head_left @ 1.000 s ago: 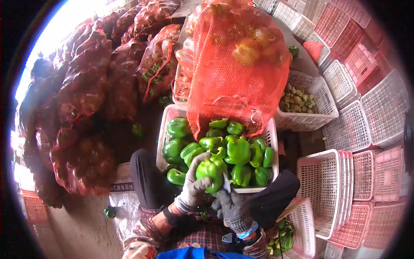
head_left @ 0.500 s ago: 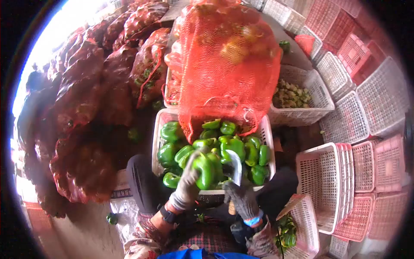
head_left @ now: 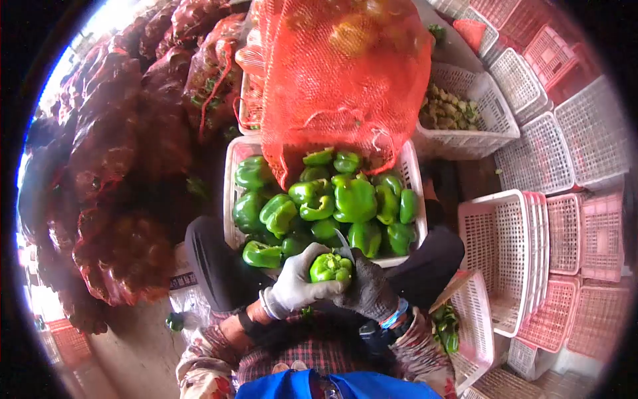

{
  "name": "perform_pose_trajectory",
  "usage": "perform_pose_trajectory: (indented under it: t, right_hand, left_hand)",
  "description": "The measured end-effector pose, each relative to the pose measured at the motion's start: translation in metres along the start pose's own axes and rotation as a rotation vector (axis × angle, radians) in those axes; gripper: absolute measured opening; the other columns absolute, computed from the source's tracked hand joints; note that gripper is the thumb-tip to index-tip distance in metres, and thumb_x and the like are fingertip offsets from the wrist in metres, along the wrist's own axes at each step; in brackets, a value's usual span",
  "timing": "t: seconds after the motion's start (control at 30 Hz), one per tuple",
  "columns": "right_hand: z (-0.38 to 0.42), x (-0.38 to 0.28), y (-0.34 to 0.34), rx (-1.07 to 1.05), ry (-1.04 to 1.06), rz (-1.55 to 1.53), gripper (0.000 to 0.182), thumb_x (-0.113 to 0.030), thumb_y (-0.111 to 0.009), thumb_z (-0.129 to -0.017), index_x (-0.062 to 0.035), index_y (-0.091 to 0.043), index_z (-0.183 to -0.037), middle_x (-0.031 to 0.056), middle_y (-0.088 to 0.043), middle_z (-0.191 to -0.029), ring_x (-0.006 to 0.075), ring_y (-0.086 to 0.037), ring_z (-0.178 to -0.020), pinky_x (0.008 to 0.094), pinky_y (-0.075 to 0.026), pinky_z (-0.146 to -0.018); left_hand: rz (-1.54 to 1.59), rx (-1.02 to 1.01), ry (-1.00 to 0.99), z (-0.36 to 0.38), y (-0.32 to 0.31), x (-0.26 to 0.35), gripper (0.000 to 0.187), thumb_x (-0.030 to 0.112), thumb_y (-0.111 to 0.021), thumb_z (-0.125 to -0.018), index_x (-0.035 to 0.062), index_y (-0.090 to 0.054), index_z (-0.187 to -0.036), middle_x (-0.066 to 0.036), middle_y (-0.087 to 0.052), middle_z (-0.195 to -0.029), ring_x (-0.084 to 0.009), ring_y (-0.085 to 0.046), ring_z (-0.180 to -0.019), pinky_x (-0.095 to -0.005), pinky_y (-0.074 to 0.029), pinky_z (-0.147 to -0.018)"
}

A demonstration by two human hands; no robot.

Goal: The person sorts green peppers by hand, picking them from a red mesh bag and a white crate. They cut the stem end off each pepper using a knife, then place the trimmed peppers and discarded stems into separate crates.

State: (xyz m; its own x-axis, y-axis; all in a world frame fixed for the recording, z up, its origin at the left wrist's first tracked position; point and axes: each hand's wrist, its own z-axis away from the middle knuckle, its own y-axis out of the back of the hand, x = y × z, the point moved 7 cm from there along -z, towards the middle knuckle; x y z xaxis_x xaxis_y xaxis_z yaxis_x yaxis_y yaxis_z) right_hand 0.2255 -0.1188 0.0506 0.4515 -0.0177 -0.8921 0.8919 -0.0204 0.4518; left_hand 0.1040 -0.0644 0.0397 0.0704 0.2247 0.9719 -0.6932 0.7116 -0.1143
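My left hand (head_left: 292,284), in a pale grey glove, is wrapped round a green bell pepper (head_left: 330,268) in front of my body. The pepper's lobed end faces up toward me. In a dark grey glove, my right hand (head_left: 372,290) is closed on a knife (head_left: 344,243). Its narrow metal blade points up beside the pepper, and its handle is hidden in the fist. Both hands meet at the pepper. Just beyond them stands a white plastic crate (head_left: 229,183) holding several green bell peppers (head_left: 355,199).
A red mesh sack (head_left: 339,80) of produce overhangs the crate's far side. Full mesh sacks (head_left: 109,166) are heaped on the left. A white crate (head_left: 495,86) with small pale green pieces stands at right. Stacked crates (head_left: 495,259) line the right. Green scraps (head_left: 446,326) lie in a tilted crate.
My left hand has drawn the pepper out of the crate toward my body and turned it. My right hand has brought the knife in beside it. The view has shifted slightly.
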Motion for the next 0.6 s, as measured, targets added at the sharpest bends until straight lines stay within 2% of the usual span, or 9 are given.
perform_pose_trajectory:
  t: [0.1,0.2,0.27,0.3,0.37,0.4,0.47,0.53,0.6]
  right_hand:
    - [0.000,0.007,0.004,-0.177,-0.174,-0.288,0.056,-0.029,-0.071,-0.078,-0.0058,-0.050,-0.125,0.0136,-0.064,-0.099,0.0284,-0.065,-0.083,0.0385,-0.052,-0.074]
    - [0.013,0.025,0.001,-0.242,-0.347,-0.588,0.052,-0.026,-0.063,-0.084,-0.0043,-0.047,-0.128,0.0082,-0.063,-0.095,0.0226,-0.060,-0.076,0.0357,-0.050,-0.064]
    - [0.029,0.065,-0.014,-0.165,-0.520,-0.898,0.055,-0.041,-0.056,-0.092,-0.0048,-0.043,-0.131,0.0065,-0.061,-0.094,0.0128,-0.055,-0.059,0.0286,-0.046,-0.048]
    - [0.023,0.062,-0.014,-0.077,-0.486,-0.957,0.054,-0.037,-0.060,-0.089,-0.0042,-0.044,-0.129,0.0061,-0.061,-0.094,0.0131,-0.057,-0.066,0.0282,-0.047,-0.051]
    - [0.013,0.057,-0.014,0.090,-0.399,-1.065,0.054,-0.030,-0.068,-0.085,-0.0030,-0.047,-0.127,0.0054,-0.062,-0.094,0.0137,-0.060,-0.079,0.0273,-0.048,-0.056]
    - [0.001,0.040,0.000,0.129,-0.219,-0.725,0.058,-0.029,-0.072,-0.081,-0.0023,-0.049,-0.126,0.0079,-0.063,-0.096,0.0184,-0.061,-0.081,0.0313,-0.049,-0.062]
    - [-0.014,0.002,0.027,0.366,0.007,0.100,0.064,-0.028,-0.082,-0.072,-0.0008,-0.052,-0.122,0.0131,-0.065,-0.099,0.0277,-0.064,-0.086,0.0392,-0.052,-0.074]
    - [-0.020,0.002,0.033,0.439,0.013,0.247,0.062,-0.027,-0.083,-0.070,-0.0021,-0.054,-0.118,0.0142,-0.063,-0.101,0.0310,-0.064,-0.088,0.0402,-0.052,-0.076]
    - [-0.024,0.002,0.034,0.441,-0.013,0.352,0.061,-0.028,-0.084,-0.068,-0.0030,-0.055,-0.116,0.0154,-0.062,-0.103,0.0339,-0.063,-0.090,0.0411,-0.051,-0.078]
  left_hand:
    - [-0.035,-0.182,-0.035,-0.013,-0.004,-0.005,0.041,0.019,-0.080,-0.076,0.0011,-0.058,-0.106,-0.003,-0.065,-0.091,-0.0072,-0.057,-0.083,-0.0280,-0.050,-0.076]
    - [0.077,-0.266,0.115,-0.020,-0.006,-0.012,0.035,0.021,-0.071,-0.081,-0.0008,-0.060,-0.106,0.001,-0.063,-0.092,-0.0058,-0.055,-0.081,-0.0243,-0.047,-0.073]
    - [0.359,-0.132,0.119,-0.030,0.000,-0.029,0.035,0.032,-0.066,-0.081,0.0010,-0.060,-0.097,0.000,-0.061,-0.088,-0.0075,-0.054,-0.075,-0.0244,-0.045,-0.066]
    - [0.412,0.000,0.018,-0.037,0.004,-0.022,0.040,0.040,-0.063,-0.080,0.0027,-0.058,-0.093,-0.002,-0.059,-0.086,-0.0094,-0.052,-0.073,-0.0230,-0.043,-0.064]
    - [0.410,0.221,-0.105,-0.049,0.030,-0.007,0.041,0.036,-0.064,-0.084,0.0021,-0.055,-0.105,-0.006,-0.059,-0.096,-0.0112,-0.054,-0.080,-0.0241,-0.044,-0.069]
    - [0.436,0.378,-0.132,-0.055,0.045,0.007,0.044,0.034,-0.066,-0.084,0.0018,-0.054,-0.111,-0.006,-0.059,-0.100,-0.0119,-0.055,-0.083,-0.0263,-0.046,-0.072]
    - [-0.161,0.492,-0.165,-0.065,0.075,0.039,0.056,0.031,-0.073,-0.080,0.0034,-0.050,-0.124,-0.009,-0.060,-0.106,-0.0167,-0.058,-0.091,-0.0315,-0.048,-0.081]
    - [-1.064,0.398,-0.178,-0.067,0.088,0.048,0.065,0.028,-0.077,-0.072,0.0068,-0.051,-0.127,-0.020,-0.054,-0.124,-0.0378,-0.053,-0.113,-0.0436,-0.047,-0.092]
    - [-1.151,0.306,-0.221,-0.061,0.083,0.036,0.061,0.026,-0.076,-0.071,0.0072,-0.053,-0.125,-0.019,-0.052,-0.126,-0.0377,-0.051,-0.115,-0.0446,-0.045,-0.095]
